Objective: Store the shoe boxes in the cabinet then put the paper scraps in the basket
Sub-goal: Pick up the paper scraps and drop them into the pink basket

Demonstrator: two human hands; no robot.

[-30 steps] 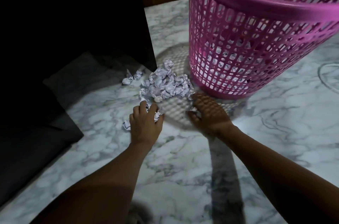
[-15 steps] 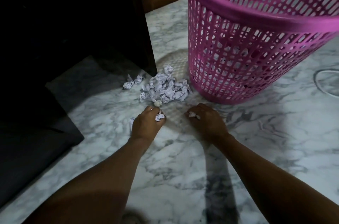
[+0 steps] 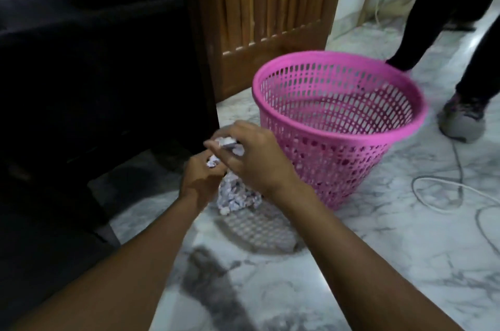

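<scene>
A pink lattice basket stands upright on the marble floor, its inside showing no paper. Just left of it, both hands are raised above the floor. My right hand is closed on crumpled white paper scraps. My left hand holds a few more scraps right below it, the two hands touching. A pile of crumpled paper scraps lies on the floor under the hands, against the basket's foot.
A dark cabinet fills the left side, with a wooden slatted door behind. Another person's legs and a grey shoe stand right of the basket. White cables loop on the floor at right.
Both hands lifted off the floor with scraps and came together beside the basket. The camera rose and tilted up, showing the basket's opening and another person's legs.
</scene>
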